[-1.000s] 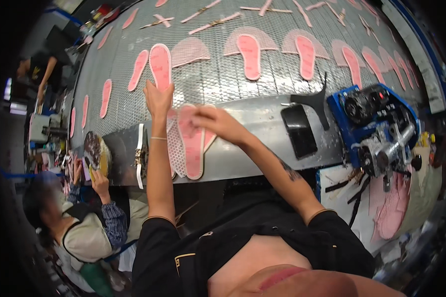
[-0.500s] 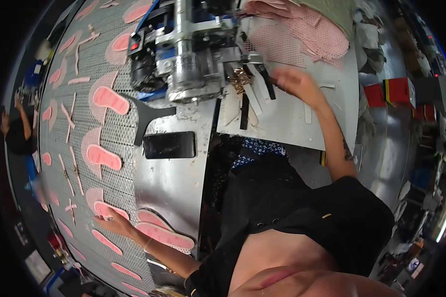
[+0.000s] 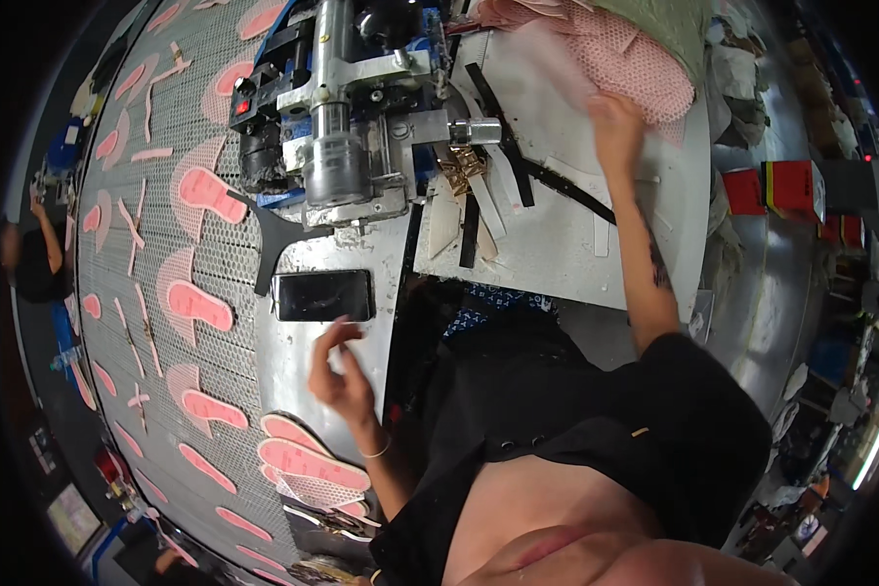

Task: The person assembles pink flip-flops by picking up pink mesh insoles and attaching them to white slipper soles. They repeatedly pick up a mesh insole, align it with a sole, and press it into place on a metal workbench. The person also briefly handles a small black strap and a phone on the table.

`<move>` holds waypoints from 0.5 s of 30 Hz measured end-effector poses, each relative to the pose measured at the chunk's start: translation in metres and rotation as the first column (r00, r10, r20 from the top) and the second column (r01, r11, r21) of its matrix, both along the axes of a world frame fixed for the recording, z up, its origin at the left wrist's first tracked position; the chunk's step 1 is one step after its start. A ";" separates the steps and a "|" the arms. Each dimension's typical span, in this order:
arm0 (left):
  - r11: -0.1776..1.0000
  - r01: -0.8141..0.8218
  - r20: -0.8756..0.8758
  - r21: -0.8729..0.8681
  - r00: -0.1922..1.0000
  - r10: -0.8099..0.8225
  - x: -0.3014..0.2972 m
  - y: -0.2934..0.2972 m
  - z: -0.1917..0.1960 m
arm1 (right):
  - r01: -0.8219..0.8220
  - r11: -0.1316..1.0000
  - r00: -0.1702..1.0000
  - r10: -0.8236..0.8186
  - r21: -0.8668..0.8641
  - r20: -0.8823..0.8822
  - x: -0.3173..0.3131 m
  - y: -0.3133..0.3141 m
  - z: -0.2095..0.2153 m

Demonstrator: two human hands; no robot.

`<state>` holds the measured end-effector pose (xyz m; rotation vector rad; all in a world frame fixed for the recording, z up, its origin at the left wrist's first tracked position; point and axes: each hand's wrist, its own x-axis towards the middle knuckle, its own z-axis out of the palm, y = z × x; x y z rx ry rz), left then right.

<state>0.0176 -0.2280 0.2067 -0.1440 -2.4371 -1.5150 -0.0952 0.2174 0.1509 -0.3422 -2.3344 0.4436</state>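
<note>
While our right hand (image 3: 617, 132) pinches a pale pink piece (image 3: 549, 61), our left hand (image 3: 342, 379) is empty

Clock is over the whole view. Right hand between 1 and 2, fingers drawn together on the piece's end; piece at 1, blurred, over the white bench (image 3: 557, 269), just beside the pink mesh pile (image 3: 645, 83). Left hand near 8, fingers half curled, thumb apart, above the metal ledge (image 3: 293, 366). Black phone (image 3: 322, 296) at 9, right by its fingertips; we can't tell if they touch. At 7 we've got the insole stack (image 3: 313, 462). Farther out at 9, pink insoles (image 3: 200, 306) on the wire belt (image 3: 239, 361). Machine (image 3: 337, 112) at 11.
</note>
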 end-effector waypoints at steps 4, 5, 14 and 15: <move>0.895 0.403 0.073 0.191 0.903 -0.423 -0.011 0.073 0.010 | 0.016 0.932 0.985 -0.077 -0.363 -0.152 0.053 -0.044 0.047; 0.850 0.493 0.101 0.185 0.851 -0.516 -0.016 0.084 0.016 | 0.028 0.903 0.995 -0.066 -0.428 -0.075 0.071 -0.064 0.058; 0.746 0.294 0.125 0.598 0.885 -0.448 -0.001 0.129 0.018 | -0.651 0.725 0.682 0.688 -0.224 0.246 0.146 -0.129 0.080; 0.746 0.343 0.035 0.571 0.897 -0.440 -0.004 0.126 0.017 | -0.559 0.712 0.743 0.658 -0.425 0.125 0.146 -0.123 0.068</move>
